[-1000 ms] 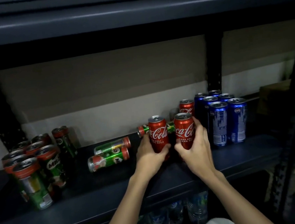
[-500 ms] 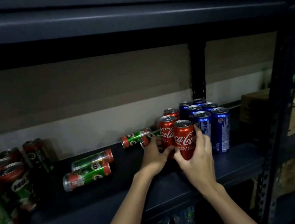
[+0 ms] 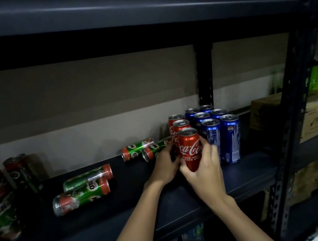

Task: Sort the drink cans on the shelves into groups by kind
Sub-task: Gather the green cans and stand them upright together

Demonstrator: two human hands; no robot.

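Gripping the front Coke can [image 3: 189, 149] with the right hand [image 3: 205, 171], fingers curled round it, while the left hand [image 3: 164, 166] reaches the Coke can behind [image 3: 179, 129], though its grip is hidden. Both stand upright toward the shelf [image 3: 126, 221]'s right end, touching the blue Pepsi cans [image 3: 221, 133]. Milo cans [image 3: 86, 188] lie tipped mid-shelf, with more upright at the left edge.

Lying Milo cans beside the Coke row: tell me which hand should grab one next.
Left hand. It already sits beside the nearest lying Milo can, while the right hand grips the front Coca-Cola can.
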